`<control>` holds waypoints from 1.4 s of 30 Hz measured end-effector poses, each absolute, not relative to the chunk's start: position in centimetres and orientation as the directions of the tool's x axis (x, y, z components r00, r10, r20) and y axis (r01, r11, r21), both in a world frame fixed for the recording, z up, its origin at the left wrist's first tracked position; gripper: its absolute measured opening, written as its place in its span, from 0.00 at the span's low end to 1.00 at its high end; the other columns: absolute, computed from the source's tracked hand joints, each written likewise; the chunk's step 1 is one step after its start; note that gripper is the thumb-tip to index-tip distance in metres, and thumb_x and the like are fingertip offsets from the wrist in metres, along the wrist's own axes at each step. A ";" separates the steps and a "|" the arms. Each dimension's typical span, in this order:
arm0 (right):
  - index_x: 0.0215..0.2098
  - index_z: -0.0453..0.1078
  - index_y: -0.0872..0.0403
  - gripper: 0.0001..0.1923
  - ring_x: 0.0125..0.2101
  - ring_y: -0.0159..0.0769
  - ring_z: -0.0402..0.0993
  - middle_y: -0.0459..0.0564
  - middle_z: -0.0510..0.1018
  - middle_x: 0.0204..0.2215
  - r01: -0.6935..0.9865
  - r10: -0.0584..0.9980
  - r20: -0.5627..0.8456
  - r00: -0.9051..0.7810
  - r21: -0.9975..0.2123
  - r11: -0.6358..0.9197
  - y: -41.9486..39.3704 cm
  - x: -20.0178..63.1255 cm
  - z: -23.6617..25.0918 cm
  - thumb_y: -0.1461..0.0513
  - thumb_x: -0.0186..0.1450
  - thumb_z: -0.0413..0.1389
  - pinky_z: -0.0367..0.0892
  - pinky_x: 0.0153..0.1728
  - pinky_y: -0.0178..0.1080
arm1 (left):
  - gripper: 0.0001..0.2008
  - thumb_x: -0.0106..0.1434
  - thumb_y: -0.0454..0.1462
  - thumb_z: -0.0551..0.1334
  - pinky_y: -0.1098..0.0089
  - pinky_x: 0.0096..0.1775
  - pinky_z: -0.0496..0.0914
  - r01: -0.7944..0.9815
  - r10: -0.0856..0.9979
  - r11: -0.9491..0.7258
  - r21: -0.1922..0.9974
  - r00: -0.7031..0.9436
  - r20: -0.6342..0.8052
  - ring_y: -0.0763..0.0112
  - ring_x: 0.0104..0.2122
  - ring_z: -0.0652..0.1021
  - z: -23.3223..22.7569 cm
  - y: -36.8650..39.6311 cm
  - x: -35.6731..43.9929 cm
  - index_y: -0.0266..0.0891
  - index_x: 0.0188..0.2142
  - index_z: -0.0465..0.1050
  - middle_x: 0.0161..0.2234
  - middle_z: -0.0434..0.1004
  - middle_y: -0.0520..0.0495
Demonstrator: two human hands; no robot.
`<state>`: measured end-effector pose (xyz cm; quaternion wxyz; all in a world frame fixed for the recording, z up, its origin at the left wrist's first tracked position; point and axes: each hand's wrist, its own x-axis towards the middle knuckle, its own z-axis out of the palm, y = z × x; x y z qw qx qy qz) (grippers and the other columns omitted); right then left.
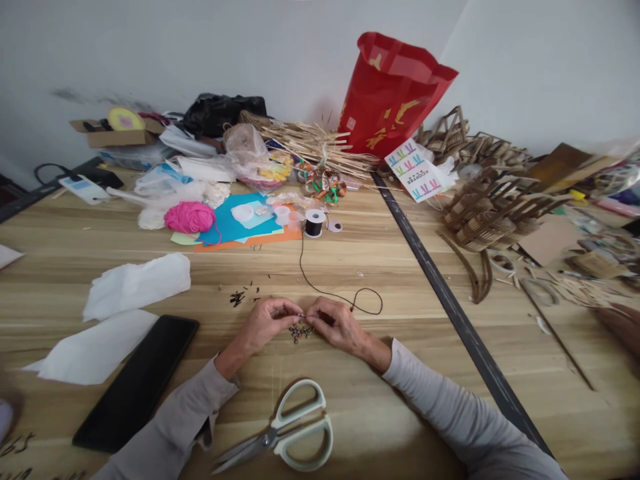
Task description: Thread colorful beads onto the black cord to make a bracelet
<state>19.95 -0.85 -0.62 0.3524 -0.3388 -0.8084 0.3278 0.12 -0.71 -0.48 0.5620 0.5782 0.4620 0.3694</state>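
Observation:
Close together over the table, my two hands meet at their fingertips. My left hand (265,325) pinches what looks like a small dark bead (300,315). Thumb and forefinger of my right hand (341,325) are closed on the end of a thin black cord (320,289). That cord loops past my right hand, with a tiny red spot near it, and runs back to a white spool (314,216) wound with black. Just below my fingertips lies a small pile of dark shiny beads (297,335). Short black cord snippets (237,297) are scattered left of my left hand.
Scissors with pale handles (327,443) lie open nearest me. To the left are a flat black slab (137,383) and white paper sheets (140,283). Pink yarn (190,219), a red bag (393,100) and small woven baskets (483,223) stand farther back.

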 end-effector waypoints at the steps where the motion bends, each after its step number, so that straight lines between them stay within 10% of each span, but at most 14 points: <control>1: 0.32 0.70 0.57 0.10 0.28 0.32 0.70 0.50 0.75 0.27 0.313 0.778 0.350 -0.522 -0.770 0.556 -0.8 20.0 -0.6 0.60 0.67 0.52 0.65 0.31 0.33 | 0.07 0.49 0.36 0.67 0.69 0.34 0.72 0.116 0.950 0.062 0.991 0.298 -0.094 0.67 0.28 0.78 -0.5 -0.7 0.1 0.34 0.28 0.77 0.26 0.80 0.47; 42: 0.32 0.70 0.57 0.08 0.26 0.31 0.69 0.49 0.74 0.26 0.325 0.807 0.282 -0.519 -0.808 0.492 -0.9 20.0 -0.6 0.62 0.65 0.53 0.63 0.29 0.32 | 0.05 0.49 0.34 0.66 0.71 0.33 0.71 0.164 0.953 0.010 0.986 0.297 -0.059 0.68 0.27 0.78 -0.3 -0.8 0.3 0.35 0.27 0.78 0.26 0.81 0.47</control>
